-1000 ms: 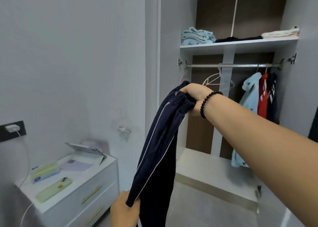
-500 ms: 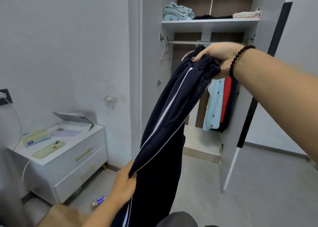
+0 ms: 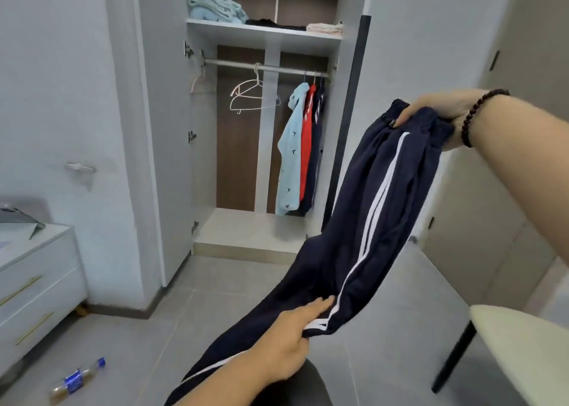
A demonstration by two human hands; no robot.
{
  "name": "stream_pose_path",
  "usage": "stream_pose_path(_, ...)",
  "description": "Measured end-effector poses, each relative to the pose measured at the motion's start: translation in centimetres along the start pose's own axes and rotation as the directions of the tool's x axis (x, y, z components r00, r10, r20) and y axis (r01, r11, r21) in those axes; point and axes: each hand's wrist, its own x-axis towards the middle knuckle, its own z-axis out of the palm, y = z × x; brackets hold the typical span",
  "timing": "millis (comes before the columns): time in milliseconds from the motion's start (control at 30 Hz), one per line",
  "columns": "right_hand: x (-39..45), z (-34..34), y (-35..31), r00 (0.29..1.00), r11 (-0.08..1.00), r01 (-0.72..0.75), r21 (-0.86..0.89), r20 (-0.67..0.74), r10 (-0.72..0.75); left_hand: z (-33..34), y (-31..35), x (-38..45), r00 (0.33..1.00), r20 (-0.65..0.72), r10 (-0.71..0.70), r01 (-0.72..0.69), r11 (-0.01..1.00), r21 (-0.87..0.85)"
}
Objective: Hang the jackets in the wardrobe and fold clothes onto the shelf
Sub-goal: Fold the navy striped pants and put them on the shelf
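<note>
Navy track pants (image 3: pixel 378 208) with white side stripes are stretched between both hands, at about 4 o'clock from the open wardrobe (image 3: pixel 264 122). Right hand (image 3: pixel 437 113) at 2 o'clock, fingers curled tight over the bunched waistband, beaded bracelet (image 3: pixel 480 113) on the wrist. Left hand (image 3: pixel 292 341) at 6 o'clock, thumb and fingers pinching the fabric lower down by the stripes; fingers close together. Pants sag diagonally from upper right to lower left, rest trailing past the left forearm.

Wardrobe at 12 o'clock: rail (image 3: pixel 264 68) carries empty hangers (image 3: pixel 249 96), plus a light blue jacket (image 3: pixel 291 150), a red one (image 3: pixel 308 140) and a dark one, packed together at the rail's right end. Shelf (image 3: pixel 261 34) above holds a light blue pile (image 3: pixel 215 5), something dark and a pale folded piece (image 3: pixel 324 27).

Plastic bottle (image 3: pixel 77 381) lies on the floor at 8 o'clock, near a white drawer unit (image 3: pixel 37 282). Pale seat or table edge (image 3: pixel 520 344) at 4 o'clock.
</note>
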Motion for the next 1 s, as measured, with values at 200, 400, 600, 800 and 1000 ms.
stream_pose_path(200,-3.3,-4.7,4.0,0.978,0.989,-0.119,-0.082,-0.18,0.102,9.2,3.7,3.1,0.973,0.225,0.046,-0.046,0.999,-0.009)
stream_pose_path(400,-3.3,-3.8,7.4,0.97,0.964,-0.21,-0.162,-0.161,0.184,12.7,3.2,2.3,0.897,0.44,-0.042,0.079,0.995,-0.067)
stream_pose_path(600,-0.2,2.2,9.3,0.974,0.953,-0.228,-0.199,-0.054,0.222,7.9,-2.5,0.0,0.896,0.415,-0.161,0.265,0.942,-0.207)
stream_pose_path(800,3.9,10.4,10.1,0.972,0.961,-0.198,-0.195,0.084,0.218,-4.5,-9.8,-0.8,0.892,-0.196,-0.407,0.356,0.9,-0.252)
stream_pose_path(1000,7.6,19.2,11.9,0.944,0.965,-0.233,-0.117,0.211,0.253,-13.0,-19.2,-4.5,0.613,-0.379,-0.693,0.65,0.715,-0.256)
